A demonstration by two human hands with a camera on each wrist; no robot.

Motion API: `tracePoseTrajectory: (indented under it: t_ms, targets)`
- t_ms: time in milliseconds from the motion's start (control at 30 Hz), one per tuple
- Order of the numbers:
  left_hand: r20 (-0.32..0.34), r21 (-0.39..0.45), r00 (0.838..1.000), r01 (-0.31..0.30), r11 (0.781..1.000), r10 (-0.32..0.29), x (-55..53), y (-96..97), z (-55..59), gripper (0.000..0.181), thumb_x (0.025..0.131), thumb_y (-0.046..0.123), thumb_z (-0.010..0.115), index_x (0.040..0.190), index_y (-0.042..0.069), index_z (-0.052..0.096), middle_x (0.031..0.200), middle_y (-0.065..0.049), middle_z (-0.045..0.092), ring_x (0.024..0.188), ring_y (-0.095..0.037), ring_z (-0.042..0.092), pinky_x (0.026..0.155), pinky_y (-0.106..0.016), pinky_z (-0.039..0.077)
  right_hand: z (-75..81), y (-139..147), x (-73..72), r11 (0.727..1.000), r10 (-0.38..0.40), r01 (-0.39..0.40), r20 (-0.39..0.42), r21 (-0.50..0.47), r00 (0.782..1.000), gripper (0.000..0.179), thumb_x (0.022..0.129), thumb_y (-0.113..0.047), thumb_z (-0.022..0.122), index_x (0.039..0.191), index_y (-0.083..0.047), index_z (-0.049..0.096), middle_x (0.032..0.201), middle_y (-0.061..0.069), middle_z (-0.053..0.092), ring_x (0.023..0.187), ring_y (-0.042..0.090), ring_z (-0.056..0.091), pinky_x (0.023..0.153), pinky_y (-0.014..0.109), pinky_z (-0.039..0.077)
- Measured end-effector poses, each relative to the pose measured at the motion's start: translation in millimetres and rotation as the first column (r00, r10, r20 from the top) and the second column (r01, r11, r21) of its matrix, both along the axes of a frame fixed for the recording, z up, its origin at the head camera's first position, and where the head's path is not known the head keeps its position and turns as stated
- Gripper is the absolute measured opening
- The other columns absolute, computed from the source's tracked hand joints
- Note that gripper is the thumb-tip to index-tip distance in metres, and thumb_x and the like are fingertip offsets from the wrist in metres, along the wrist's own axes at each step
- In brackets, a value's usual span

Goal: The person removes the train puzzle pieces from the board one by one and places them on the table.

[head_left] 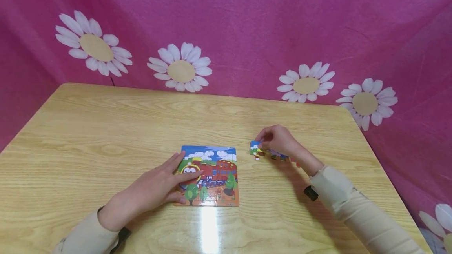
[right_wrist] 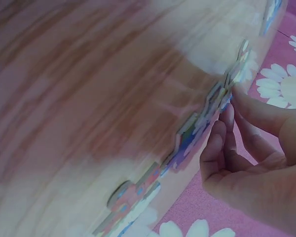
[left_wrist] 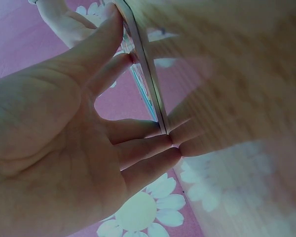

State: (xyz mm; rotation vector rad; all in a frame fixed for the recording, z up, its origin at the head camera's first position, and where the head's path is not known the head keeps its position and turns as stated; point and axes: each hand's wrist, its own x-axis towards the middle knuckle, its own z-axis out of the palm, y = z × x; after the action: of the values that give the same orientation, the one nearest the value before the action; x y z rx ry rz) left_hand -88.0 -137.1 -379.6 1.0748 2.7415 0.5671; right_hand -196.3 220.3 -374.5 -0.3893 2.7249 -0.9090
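A jigsaw puzzle (head_left: 219, 177) with a red cartoon train, clouds and trees lies flat on the table. My left hand (head_left: 155, 185) rests at its left side, index finger stretched over the picture and thumb at the near left corner. In the left wrist view the left fingertips (left_wrist: 163, 143) touch the tabletop beside the board's edge. To the right, my right hand (head_left: 280, 140) pinches a blue-and-green puzzle piece (head_left: 254, 147) between thumb and fingers. More pieces (right_wrist: 187, 136) stretch in a row beneath and beside that hand, partly hidden by it in the head view.
The wooden table (head_left: 123, 128) ends at the back against a pink curtain (head_left: 247, 22) printed with large white daisies. Light glares on the table just in front of the puzzle. Dark bands show at both wrists.
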Motion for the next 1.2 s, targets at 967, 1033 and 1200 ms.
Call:
tracePoseTrajectory:
  t_ms: [967,1033,1200]
  targets:
    - [-0.002,-0.002,1.0,0.004,1.0,-0.004,2.5,4.4,7.0,0.065,0.081,0.045,0.073,0.14,0.023,0.057,0.149,-0.034,0.032,0.138,-0.051,0.029,0.094,-0.062,0.044,9.9,-25,28.3,0.983,0.076,-0.076,-0.007,-0.167,0.997,0.008,0.086,0.0,0.073,0.094,0.001,0.073,0.084,0.005,0.07,0.07,0.017,0.059,0.061,0.026,0.048]
    - [-0.007,-0.003,1.0,0.024,1.0,-0.024,3.7,8.0,8.0,0.065,0.081,0.042,0.074,0.14,0.023,0.057,0.148,-0.033,0.033,0.138,-0.05,0.03,0.095,-0.061,0.044,8.7,-32,33.7,0.981,0.081,-0.077,0.017,-0.181,0.997,0.008,0.086,0.0,0.072,0.094,0.0,0.073,0.085,0.005,0.071,0.07,0.016,0.059,0.06,0.025,0.047]
    - [-0.012,-0.027,0.995,0.098,0.995,-0.098,9.1,23.3,10.0,0.064,0.082,0.038,0.076,0.141,0.024,0.056,0.15,-0.032,0.033,0.139,-0.046,0.03,0.098,-0.056,0.044,4.4,-48,44.0,0.981,0.092,-0.078,0.069,-0.177,0.993,0.007,0.087,0.001,0.071,0.093,-0.002,0.074,0.083,0.001,0.069,0.069,0.013,0.054,0.06,0.024,0.044]
